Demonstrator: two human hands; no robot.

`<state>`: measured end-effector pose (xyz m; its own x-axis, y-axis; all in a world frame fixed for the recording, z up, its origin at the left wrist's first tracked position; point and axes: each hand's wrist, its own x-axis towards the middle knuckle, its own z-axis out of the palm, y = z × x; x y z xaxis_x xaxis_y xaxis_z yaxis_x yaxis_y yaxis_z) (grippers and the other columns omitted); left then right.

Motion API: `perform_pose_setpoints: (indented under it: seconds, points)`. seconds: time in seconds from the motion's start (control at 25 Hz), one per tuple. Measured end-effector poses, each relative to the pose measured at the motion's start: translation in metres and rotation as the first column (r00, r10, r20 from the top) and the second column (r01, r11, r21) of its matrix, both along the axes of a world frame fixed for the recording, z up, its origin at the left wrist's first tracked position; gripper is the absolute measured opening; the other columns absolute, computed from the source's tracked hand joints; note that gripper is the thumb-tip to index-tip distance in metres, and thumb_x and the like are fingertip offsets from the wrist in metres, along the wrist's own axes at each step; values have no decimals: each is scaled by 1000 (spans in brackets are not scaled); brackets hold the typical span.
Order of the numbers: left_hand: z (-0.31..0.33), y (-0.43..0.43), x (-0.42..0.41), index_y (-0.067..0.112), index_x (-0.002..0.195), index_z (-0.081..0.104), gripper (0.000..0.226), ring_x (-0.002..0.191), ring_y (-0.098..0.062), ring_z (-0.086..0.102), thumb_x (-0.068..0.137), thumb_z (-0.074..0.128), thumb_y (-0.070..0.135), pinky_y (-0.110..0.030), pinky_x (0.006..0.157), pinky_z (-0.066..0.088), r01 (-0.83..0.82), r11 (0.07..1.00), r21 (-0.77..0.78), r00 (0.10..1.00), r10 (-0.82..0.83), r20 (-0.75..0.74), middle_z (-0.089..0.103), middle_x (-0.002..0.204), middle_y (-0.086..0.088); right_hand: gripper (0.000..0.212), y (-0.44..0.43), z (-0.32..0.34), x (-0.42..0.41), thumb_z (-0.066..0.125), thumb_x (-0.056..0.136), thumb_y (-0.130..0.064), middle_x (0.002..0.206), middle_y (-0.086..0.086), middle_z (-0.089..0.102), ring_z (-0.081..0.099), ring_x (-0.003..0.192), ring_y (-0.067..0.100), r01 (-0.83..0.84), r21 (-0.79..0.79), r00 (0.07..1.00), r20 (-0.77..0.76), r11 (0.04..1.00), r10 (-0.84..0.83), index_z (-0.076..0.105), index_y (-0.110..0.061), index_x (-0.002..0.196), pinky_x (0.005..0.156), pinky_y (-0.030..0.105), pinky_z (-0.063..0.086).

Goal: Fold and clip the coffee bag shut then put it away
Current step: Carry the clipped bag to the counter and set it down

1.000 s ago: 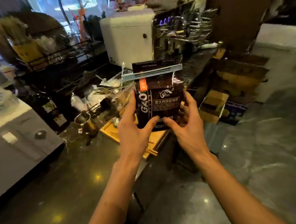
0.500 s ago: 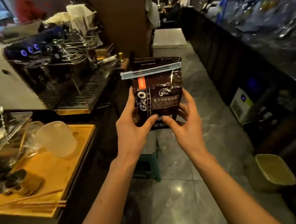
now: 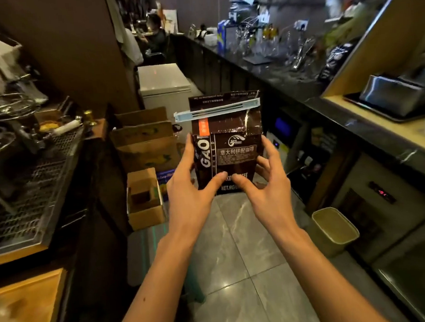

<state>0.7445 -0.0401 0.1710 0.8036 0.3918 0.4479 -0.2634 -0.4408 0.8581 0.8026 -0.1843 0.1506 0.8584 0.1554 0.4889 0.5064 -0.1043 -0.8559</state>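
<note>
A dark brown coffee bag (image 3: 230,144) with white lettering is held upright in front of me, above the aisle floor. Its top is folded over, and a long pale blue clip (image 3: 215,110) is clamped across the fold. My left hand (image 3: 193,187) grips the bag's lower left side, thumb on the front. My right hand (image 3: 265,185) holds the lower right side, thumb on the front and fingers behind. The bag's bottom edge is hidden behind my thumbs.
A coffee machine with a metal drip grate (image 3: 27,197) stands on the left counter. Cardboard boxes (image 3: 143,145) and a white chest freezer (image 3: 162,81) sit ahead. A dark counter (image 3: 275,70) with glassware runs along the right, a beige bin (image 3: 335,230) below it. A person sits far back.
The view has swung to the right, from the left counter to the aisle and right counter. The clipped bag stays held in both hands in the same grip.
</note>
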Motion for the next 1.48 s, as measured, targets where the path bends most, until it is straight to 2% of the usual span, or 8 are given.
perform_pose_setpoints:
  seconds: [0.2,0.4,0.52,0.64,0.8,1.08,1.28,1.48]
  points:
    - [12,56,52,32,154,22,97,130,-4,51,78,81,20,-37,106,48,114,993,-8,993,-114,28,54,144,8,85,48,14,32,78,81,-14,127,-21,59,54,120,-7,112,21,994,7,994,-112,31,-37,148,83,1,42]
    - [9,80,116,36,153,24,94,127,6,48,79,80,21,-5,94,43,157,987,-42,987,-156,30,51,145,12,86,70,19,86,77,82,-19,132,-21,56,51,124,-7,132,-7,991,-12,991,-132,27,-44,148,86,12,50]
    - [5,78,171,36,152,25,94,123,14,47,78,80,17,-7,94,44,211,975,-75,977,-209,34,53,137,22,86,68,15,135,76,83,-18,134,-19,56,52,124,-5,155,0,988,-17,988,-155,27,-41,149,89,21,53]
    - [3,58,242,37,152,26,94,119,21,46,78,80,16,-12,95,46,236,970,-62,972,-234,37,51,127,33,85,49,10,201,76,83,-16,133,-16,58,54,122,-3,206,19,978,1,978,-206,28,-39,150,88,17,52]
    - [8,13,341,37,152,27,93,116,23,47,78,79,16,-18,99,48,269,961,-63,963,-267,44,50,120,42,84,7,14,294,76,83,-17,131,-14,61,56,121,-3,254,40,967,16,966,-255,29,-39,149,100,33,51]
    - [17,-32,507,33,152,28,94,119,18,50,77,81,13,-16,97,48,318,944,-92,947,-313,70,51,125,36,85,-38,18,458,76,82,-18,127,-32,58,53,122,-6,285,50,958,3,957,-285,29,-44,147,99,26,51]
    - [-1,-28,635,35,151,30,95,116,20,50,76,82,10,-15,97,48,355,927,-125,935,-351,55,53,114,50,85,-36,-1,583,77,81,-19,125,-45,50,50,122,-12,313,13,949,-22,950,-313,29,-41,148,95,6,42]
    - [-17,-4,786,37,150,28,97,117,21,49,74,83,12,-17,101,47,412,896,-163,910,-414,26,52,112,50,85,-14,-13,719,80,77,-29,116,-45,53,50,117,-17,436,22,895,-110,900,-431,32,-46,145,98,28,51]
